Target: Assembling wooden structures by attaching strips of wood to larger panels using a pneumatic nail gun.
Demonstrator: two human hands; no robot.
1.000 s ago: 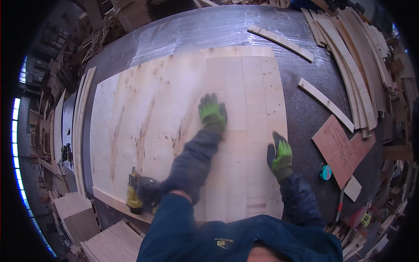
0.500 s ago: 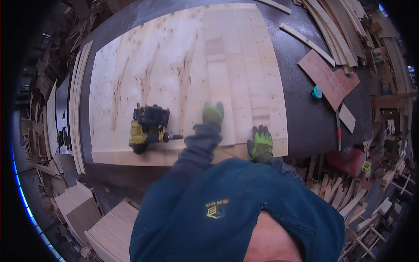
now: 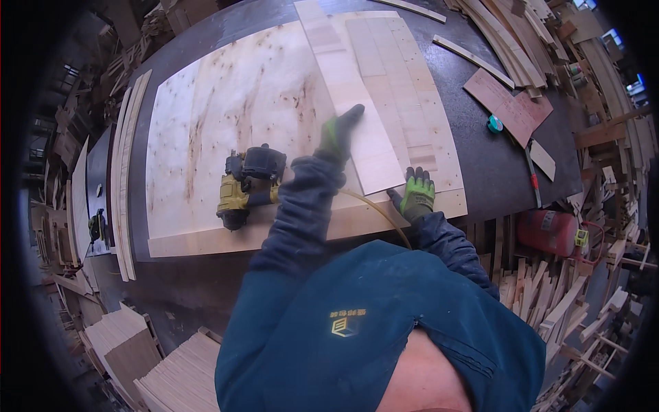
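A long pale wooden plank (image 3: 350, 93) lies slanted across the large plywood panel (image 3: 220, 103), its far end reaching past the panel's far edge. My left hand (image 3: 338, 136), in a green and dark glove, grips the plank's left edge; some of its fingers are hidden. Beside the plank's near right corner, my right hand (image 3: 417, 196), gloved alike, rests flat on the panel with fingers apart. To the left of my left sleeve, a yellow and black nail gun (image 3: 237, 199) lies on the panel. Other boards (image 3: 395, 89) sit side by side along the panel's right part.
A yellowish hose (image 3: 377, 208) crosses the panel's near edge. On the dark table (image 3: 480, 161) at right are a reddish board (image 3: 508, 103), a teal tape measure (image 3: 494, 124) and a red-handled tool (image 3: 534, 180). A red tank (image 3: 546, 232) stands below; narrow strips (image 3: 129, 172) lie left.
The plank has swung out of line with the other boards, its far end leftward and near end rightward. My left hand has moved farther away along it; my right hand has shifted slightly away from me.
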